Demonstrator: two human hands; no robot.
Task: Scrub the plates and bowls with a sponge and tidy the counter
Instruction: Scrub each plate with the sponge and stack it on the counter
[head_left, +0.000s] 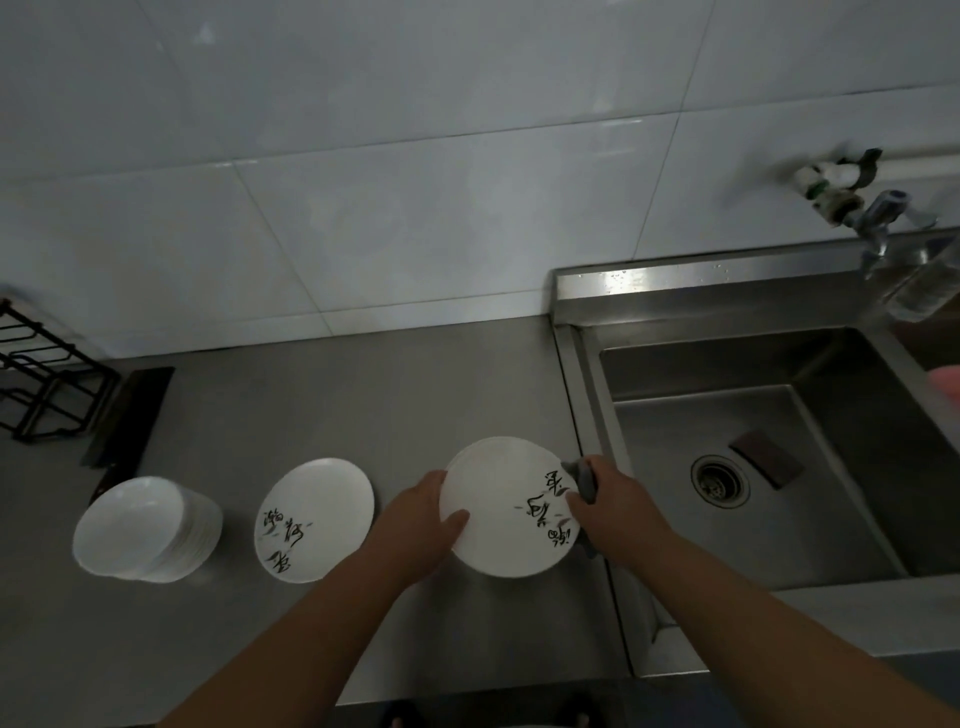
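**Both hands on one plate, sponge at the rim**

Here we go: our left hand grips the left edge of the plate, thumb lying over the white face and fingers curled underneath. Our right hand is wrapped round a grey sponge and presses it to the plate's right rim. Neither hand is idle, neither is spread wide. We judge the left is the anchor, so the plate cannot spin or slide while the right rubs. The plate looks tipped up a little toward us, at the end of the table just beside the sink, handy for a rinse under the tap

Over to the left, a second plate lies flat on the table. Further left, apart from it, sits a stack of white dishes, bowls by the look of them. We take it they queue here within reach of the sink, though we cannot say which are already scrubbed. A dark pad lies in the basin near the drain, and a black wire rack stands far left by the wall

Now the writing: both plates carry black brush-stroke characters along one side, with small grey-blue dashes among them. They face away from us and blur, so we cannot read them. No brand shows anywhere
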